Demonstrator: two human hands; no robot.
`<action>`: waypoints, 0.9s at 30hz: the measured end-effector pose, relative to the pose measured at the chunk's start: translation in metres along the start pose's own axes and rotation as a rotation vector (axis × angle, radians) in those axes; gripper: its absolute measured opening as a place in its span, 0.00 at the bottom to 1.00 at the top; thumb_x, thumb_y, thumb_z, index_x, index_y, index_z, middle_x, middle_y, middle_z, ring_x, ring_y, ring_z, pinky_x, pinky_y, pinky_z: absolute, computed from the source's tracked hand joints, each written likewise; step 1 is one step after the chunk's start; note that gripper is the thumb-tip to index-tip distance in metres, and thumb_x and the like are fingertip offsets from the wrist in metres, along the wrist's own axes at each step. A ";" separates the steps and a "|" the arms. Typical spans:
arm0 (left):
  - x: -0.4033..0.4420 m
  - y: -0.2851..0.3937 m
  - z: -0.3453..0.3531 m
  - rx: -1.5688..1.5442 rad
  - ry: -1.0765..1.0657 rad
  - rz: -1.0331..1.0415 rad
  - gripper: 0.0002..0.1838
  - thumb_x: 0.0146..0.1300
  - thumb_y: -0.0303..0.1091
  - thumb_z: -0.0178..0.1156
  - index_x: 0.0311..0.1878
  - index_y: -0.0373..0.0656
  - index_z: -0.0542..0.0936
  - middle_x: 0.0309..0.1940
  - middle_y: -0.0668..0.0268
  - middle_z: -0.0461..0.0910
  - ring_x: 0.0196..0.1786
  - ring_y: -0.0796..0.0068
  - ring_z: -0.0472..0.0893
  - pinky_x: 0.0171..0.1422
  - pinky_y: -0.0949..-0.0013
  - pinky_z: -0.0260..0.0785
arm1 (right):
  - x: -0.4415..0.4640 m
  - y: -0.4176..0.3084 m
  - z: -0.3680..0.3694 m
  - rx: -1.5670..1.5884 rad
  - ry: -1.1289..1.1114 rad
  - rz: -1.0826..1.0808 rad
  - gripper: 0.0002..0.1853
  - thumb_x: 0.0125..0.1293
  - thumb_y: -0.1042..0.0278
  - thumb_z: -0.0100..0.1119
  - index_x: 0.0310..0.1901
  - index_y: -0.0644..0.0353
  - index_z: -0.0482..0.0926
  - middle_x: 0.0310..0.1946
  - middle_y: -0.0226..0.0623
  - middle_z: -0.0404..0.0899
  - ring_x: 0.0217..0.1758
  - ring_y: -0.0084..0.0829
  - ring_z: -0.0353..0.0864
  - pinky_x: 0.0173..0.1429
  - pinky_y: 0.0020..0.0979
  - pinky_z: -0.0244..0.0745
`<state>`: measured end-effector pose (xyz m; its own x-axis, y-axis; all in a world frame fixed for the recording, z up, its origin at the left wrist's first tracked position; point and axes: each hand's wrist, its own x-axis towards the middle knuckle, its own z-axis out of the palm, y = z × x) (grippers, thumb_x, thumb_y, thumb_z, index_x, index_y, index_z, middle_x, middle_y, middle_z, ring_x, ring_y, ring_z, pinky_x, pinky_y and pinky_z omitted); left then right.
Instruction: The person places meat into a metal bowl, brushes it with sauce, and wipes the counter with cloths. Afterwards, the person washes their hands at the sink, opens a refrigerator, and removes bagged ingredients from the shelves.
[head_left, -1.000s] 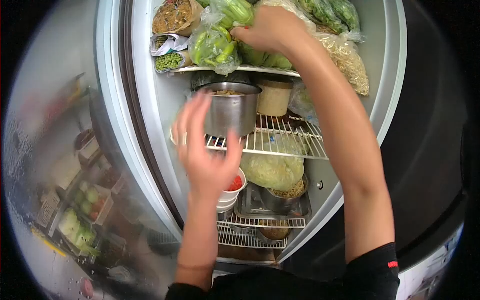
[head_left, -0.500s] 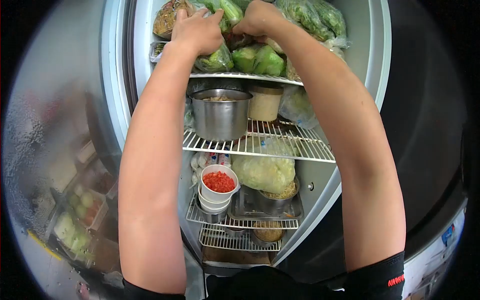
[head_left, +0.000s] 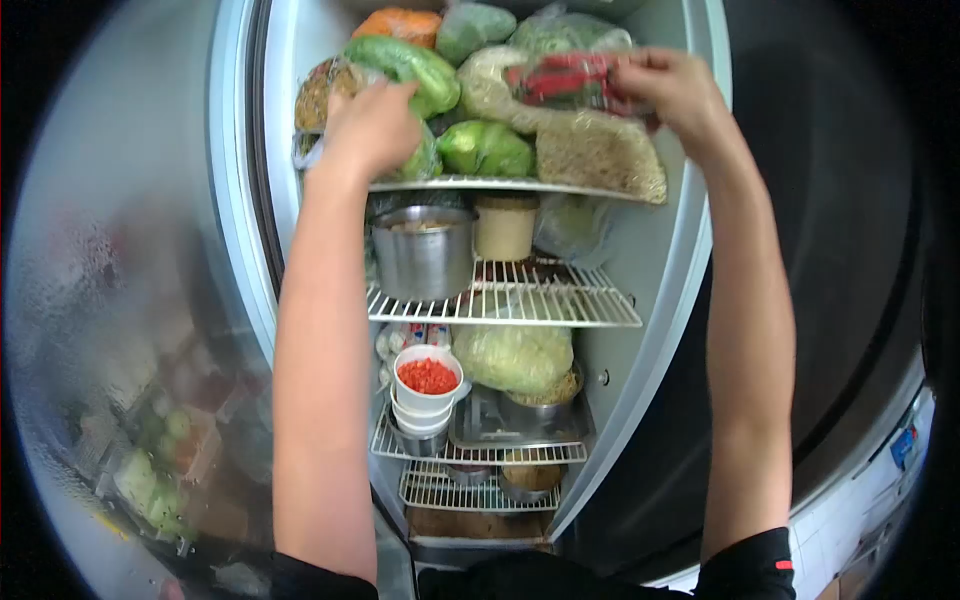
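My right hand point(head_left: 675, 95) is closed on a clear bag of red peppers point(head_left: 570, 82), held up before the right part of the top shelf. On the left, my left hand point(head_left: 378, 130) rests on bagged vegetables, with its fingers bent at the lower edge of a long green gourd point(head_left: 410, 70); what its fingertips hold, if anything, is hidden. A bag of brown food point(head_left: 318, 95) lies to the left of that hand. Bagged green peppers point(head_left: 487, 149) sit between the hands, beside a bag of pale sprouts point(head_left: 600, 155).
Below the top shelf point(head_left: 500, 183) stand a steel pot point(head_left: 423, 255) and a lidded tub point(head_left: 505, 228). Lower down are a white cup of chopped red food point(head_left: 427, 378) and a bag of pale greens point(head_left: 515, 355). The open glass door point(head_left: 130, 300) is on the left.
My right hand has lifted the red pepper bag from among the vegetables and moved right with it. My left hand has come down slightly. The gourd and back bags now show.
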<state>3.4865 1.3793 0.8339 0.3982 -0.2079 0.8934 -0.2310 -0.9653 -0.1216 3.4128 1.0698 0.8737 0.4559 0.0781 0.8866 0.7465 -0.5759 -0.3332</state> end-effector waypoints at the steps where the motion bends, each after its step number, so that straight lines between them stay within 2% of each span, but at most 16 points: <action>1: -0.008 0.000 0.005 -0.048 0.143 0.018 0.26 0.60 0.31 0.53 0.64 0.44 0.78 0.60 0.49 0.80 0.66 0.53 0.76 0.73 0.46 0.57 | -0.015 -0.001 -0.002 0.038 0.048 0.049 0.14 0.58 0.64 0.68 0.40 0.66 0.86 0.27 0.33 0.85 0.29 0.21 0.83 0.25 0.25 0.71; 2: -0.020 0.003 0.009 -0.100 0.274 0.035 0.25 0.59 0.31 0.53 0.62 0.42 0.80 0.57 0.49 0.81 0.65 0.52 0.77 0.72 0.47 0.59 | -0.030 0.000 -0.003 0.056 0.085 0.074 0.14 0.57 0.66 0.68 0.41 0.68 0.86 0.27 0.34 0.85 0.29 0.21 0.83 0.25 0.23 0.71; 4: -0.056 0.027 -0.012 -0.221 0.436 0.040 0.22 0.60 0.32 0.57 0.58 0.40 0.81 0.54 0.48 0.82 0.63 0.53 0.78 0.67 0.52 0.67 | -0.051 0.010 0.000 0.133 0.088 0.048 0.10 0.62 0.72 0.64 0.43 0.69 0.84 0.30 0.31 0.84 0.31 0.17 0.81 0.35 0.24 0.77; 6: -0.092 0.051 -0.009 -0.690 0.344 -0.268 0.22 0.66 0.39 0.61 0.62 0.46 0.79 0.54 0.53 0.83 0.56 0.58 0.83 0.58 0.57 0.75 | -0.074 0.006 0.016 0.322 0.101 0.043 0.10 0.59 0.76 0.65 0.41 0.69 0.84 0.30 0.34 0.84 0.31 0.19 0.82 0.36 0.25 0.79; 8: -0.124 0.082 -0.010 -1.493 0.215 -0.547 0.20 0.68 0.39 0.62 0.59 0.39 0.78 0.49 0.60 0.85 0.51 0.63 0.84 0.53 0.59 0.76 | -0.097 -0.001 0.042 0.483 0.099 0.030 0.10 0.57 0.75 0.67 0.41 0.66 0.84 0.28 0.33 0.84 0.30 0.18 0.82 0.35 0.24 0.79; 9: -0.134 0.095 -0.021 -1.489 0.217 -0.541 0.20 0.68 0.39 0.62 0.59 0.39 0.78 0.49 0.60 0.85 0.51 0.63 0.84 0.53 0.59 0.76 | -0.108 -0.004 0.058 0.398 0.110 0.016 0.10 0.56 0.74 0.68 0.41 0.64 0.85 0.28 0.29 0.84 0.31 0.16 0.81 0.36 0.22 0.79; 11: -0.148 0.113 -0.046 -2.440 -0.140 -0.569 0.22 0.70 0.45 0.60 0.60 0.41 0.75 0.50 0.60 0.84 0.49 0.64 0.84 0.53 0.61 0.78 | -0.125 -0.028 0.073 0.313 -0.150 -0.115 0.10 0.54 0.68 0.72 0.38 0.60 0.87 0.27 0.30 0.85 0.30 0.17 0.80 0.37 0.24 0.78; 13: -0.142 0.097 -0.012 -2.312 0.071 -0.707 0.18 0.71 0.41 0.59 0.55 0.37 0.76 0.45 0.60 0.84 0.46 0.67 0.84 0.53 0.60 0.78 | -0.116 -0.049 0.063 0.215 -0.480 -0.221 0.11 0.55 0.64 0.71 0.36 0.61 0.88 0.27 0.33 0.85 0.29 0.20 0.82 0.39 0.27 0.79; 14: -0.136 0.086 -0.014 -2.228 0.106 -0.625 0.12 0.67 0.28 0.61 0.52 0.40 0.76 0.42 0.63 0.82 0.41 0.72 0.84 0.49 0.64 0.78 | -0.105 -0.046 0.068 0.231 -0.437 -0.210 0.11 0.57 0.64 0.71 0.37 0.62 0.88 0.27 0.31 0.85 0.31 0.19 0.81 0.38 0.26 0.77; 16: -0.112 0.077 -0.024 -1.721 0.359 -0.581 0.18 0.58 0.20 0.65 0.52 0.36 0.76 0.41 0.63 0.82 0.42 0.68 0.84 0.48 0.62 0.77 | -0.065 -0.037 0.078 0.210 -0.334 -0.211 0.12 0.61 0.62 0.69 0.38 0.63 0.87 0.29 0.30 0.85 0.32 0.18 0.80 0.38 0.27 0.76; 18: -0.079 0.058 -0.016 -0.993 0.651 -0.270 0.23 0.53 0.21 0.69 0.54 0.38 0.77 0.43 0.60 0.83 0.45 0.61 0.84 0.50 0.57 0.77 | -0.022 -0.028 0.093 -0.045 -0.192 -0.330 0.14 0.58 0.62 0.67 0.40 0.64 0.87 0.31 0.36 0.87 0.34 0.25 0.83 0.43 0.31 0.79; 20: -0.045 0.044 -0.016 -0.119 0.672 -0.136 0.26 0.48 0.27 0.74 0.53 0.43 0.78 0.43 0.57 0.83 0.48 0.55 0.84 0.51 0.54 0.76 | 0.015 -0.015 0.116 -0.125 -0.239 -0.430 0.13 0.57 0.64 0.65 0.41 0.63 0.87 0.35 0.42 0.88 0.38 0.36 0.87 0.47 0.36 0.80; 21: -0.026 0.040 -0.013 -0.116 0.672 -0.138 0.26 0.48 0.27 0.74 0.53 0.43 0.78 0.43 0.57 0.83 0.48 0.55 0.84 0.51 0.54 0.76 | 0.030 -0.011 0.131 -0.123 -0.241 -0.432 0.13 0.57 0.64 0.65 0.41 0.63 0.87 0.35 0.42 0.88 0.38 0.36 0.87 0.47 0.36 0.80; 23: 0.012 0.034 -0.004 0.318 0.456 -0.048 0.28 0.46 0.35 0.77 0.52 0.46 0.78 0.45 0.57 0.82 0.49 0.54 0.83 0.49 0.53 0.76 | 0.054 -0.002 0.154 -0.605 -0.354 -0.349 0.12 0.58 0.68 0.60 0.39 0.64 0.87 0.39 0.47 0.87 0.44 0.45 0.87 0.51 0.42 0.80; 26: 0.044 0.033 0.024 0.469 0.329 0.113 0.28 0.47 0.40 0.77 0.51 0.48 0.76 0.46 0.59 0.82 0.49 0.55 0.83 0.48 0.54 0.77 | 0.072 0.017 0.149 -0.959 -0.377 -0.453 0.11 0.57 0.66 0.62 0.39 0.60 0.87 0.42 0.45 0.87 0.48 0.42 0.88 0.53 0.41 0.79; 27: 0.051 0.029 0.029 0.471 0.330 0.115 0.28 0.47 0.40 0.77 0.51 0.48 0.76 0.46 0.59 0.82 0.49 0.55 0.83 0.48 0.54 0.77 | 0.079 0.021 0.148 -0.957 -0.373 -0.453 0.11 0.57 0.66 0.62 0.39 0.60 0.87 0.42 0.45 0.87 0.48 0.42 0.88 0.53 0.41 0.79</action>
<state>3.5259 1.3366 0.8637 0.0794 -0.3286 0.9411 0.1931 -0.9212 -0.3379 3.5364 1.1845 0.8893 0.4736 0.5852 0.6582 0.2741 -0.8081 0.5213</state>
